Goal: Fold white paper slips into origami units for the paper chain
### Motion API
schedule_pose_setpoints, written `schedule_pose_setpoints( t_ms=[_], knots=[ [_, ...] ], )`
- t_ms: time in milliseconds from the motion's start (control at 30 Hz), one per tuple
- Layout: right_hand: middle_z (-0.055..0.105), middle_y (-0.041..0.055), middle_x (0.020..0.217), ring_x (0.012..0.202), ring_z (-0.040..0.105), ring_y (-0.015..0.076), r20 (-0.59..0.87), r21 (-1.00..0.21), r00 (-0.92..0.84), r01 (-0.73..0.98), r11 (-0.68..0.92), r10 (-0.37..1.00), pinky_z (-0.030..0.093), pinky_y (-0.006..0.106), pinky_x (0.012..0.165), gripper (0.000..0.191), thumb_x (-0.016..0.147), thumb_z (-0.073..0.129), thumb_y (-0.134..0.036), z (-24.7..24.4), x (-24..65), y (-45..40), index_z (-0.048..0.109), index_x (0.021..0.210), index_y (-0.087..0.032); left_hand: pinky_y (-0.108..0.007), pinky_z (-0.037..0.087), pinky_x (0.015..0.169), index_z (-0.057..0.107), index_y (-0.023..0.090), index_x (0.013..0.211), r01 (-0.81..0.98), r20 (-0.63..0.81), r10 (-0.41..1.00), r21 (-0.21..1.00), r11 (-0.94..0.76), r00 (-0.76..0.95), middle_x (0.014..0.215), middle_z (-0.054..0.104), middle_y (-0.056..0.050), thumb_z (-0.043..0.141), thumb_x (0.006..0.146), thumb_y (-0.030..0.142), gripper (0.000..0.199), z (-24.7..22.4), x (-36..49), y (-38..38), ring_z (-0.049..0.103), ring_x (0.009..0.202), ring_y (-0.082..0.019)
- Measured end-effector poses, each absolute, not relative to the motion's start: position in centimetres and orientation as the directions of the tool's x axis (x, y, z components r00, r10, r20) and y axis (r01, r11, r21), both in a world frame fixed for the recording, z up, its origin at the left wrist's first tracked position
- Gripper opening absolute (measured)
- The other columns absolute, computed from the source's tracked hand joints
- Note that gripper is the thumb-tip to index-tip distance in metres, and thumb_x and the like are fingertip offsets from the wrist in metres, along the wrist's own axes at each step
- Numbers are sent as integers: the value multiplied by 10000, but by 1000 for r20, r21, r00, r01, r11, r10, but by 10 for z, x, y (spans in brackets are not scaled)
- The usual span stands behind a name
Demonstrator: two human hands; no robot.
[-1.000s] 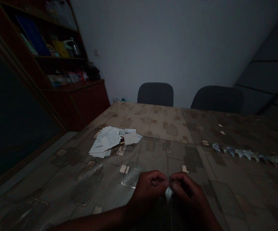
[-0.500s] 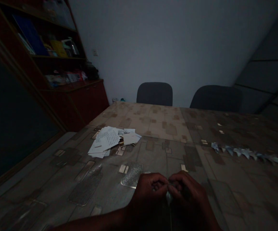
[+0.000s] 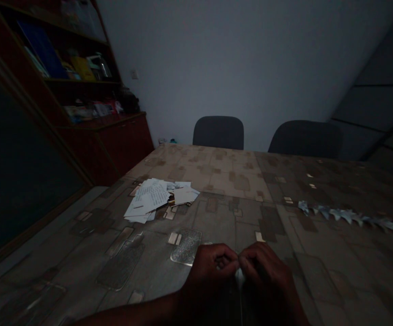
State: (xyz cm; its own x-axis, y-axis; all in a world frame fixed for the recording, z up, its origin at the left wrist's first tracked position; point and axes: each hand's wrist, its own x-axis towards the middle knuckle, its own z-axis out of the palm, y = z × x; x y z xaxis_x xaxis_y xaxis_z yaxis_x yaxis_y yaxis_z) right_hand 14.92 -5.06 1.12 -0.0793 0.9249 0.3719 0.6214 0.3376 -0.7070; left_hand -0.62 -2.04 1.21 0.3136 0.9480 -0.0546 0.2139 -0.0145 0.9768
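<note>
Low in the head view, my left hand and my right hand meet at their fingertips above the near part of the table. Both are closed in a pinch around a small pale piece, which looks like paper; the fingers cover most of it. A thin thread-like line runs straight down from it. To the right lies a row of crumpled or folded whitish pieces with pointed ends. Farther off on the left is a loose pile of paper pieces, some with writing.
A patterned cloth covers the table. Two dark chairs stand behind it, one at the middle and another on the right. Along the left wall is a red-brown cabinet with filled shelves. The room is dim.
My right hand's fingers have shifted slightly and drawn closer round the pale piece. My left hand has barely moved; the papers and the row of pieces stay put.
</note>
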Motion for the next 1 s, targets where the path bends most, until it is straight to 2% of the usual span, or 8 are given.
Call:
schedule_pose_setpoints(
  t_ms=[133, 333, 533, 833, 1000],
  knots=[
    [597, 19, 693, 653, 574, 182, 345, -736, -56, 604, 307, 937, 436, 284, 613, 256, 906, 457, -311, 14, 148, -51, 574, 697, -220, -211, 348, 538, 687, 136, 637, 189, -86, 945, 982, 27, 315, 568, 583, 11, 631, 745, 231, 154, 12, -5, -21, 474, 556, -113],
    [621, 11, 712, 671, 582, 186, 101, -907, 72, 417, 62, 992, 433, 256, 611, 316, 905, 446, -448, 16, 154, -48, 630, 798, -215, -205, 343, 523, 630, 131, 656, 47, -148, 942, 989, 141, 302, 564, 546, 30, 651, 704, 244, 125, 6, -7, -16, 477, 541, -106],
    [597, -1, 672, 640, 560, 182, -30, -949, -8, 313, -26, 1000, 430, 249, 573, 318, 843, 520, -495, 4, 159, -49, 644, 800, -206, -203, 344, 503, 618, 134, 670, -41, -187, 939, 977, 207, 287, 553, 546, 30, 691, 698, 319, 201, 3, -8, -14, 489, 521, -107],
    [589, -11, 633, 602, 547, 169, 59, -923, 19, 383, 48, 998, 434, 249, 549, 171, 780, 608, -368, 0, 156, -47, 655, 774, -204, -206, 342, 519, 624, 130, 666, -37, -147, 939, 985, 167, 311, 558, 538, 31, 698, 701, 312, 200, 3, -8, -15, 476, 536, -104],
    [573, -18, 635, 614, 541, 167, 39, -919, 2, 392, 36, 999, 431, 250, 571, 141, 789, 596, -335, 3, 154, -48, 641, 769, -203, -207, 340, 525, 632, 127, 688, -47, -164, 932, 981, 189, 323, 593, 552, 19, 700, 703, 316, 202, 6, -9, -15, 478, 558, -107]
  ],
)
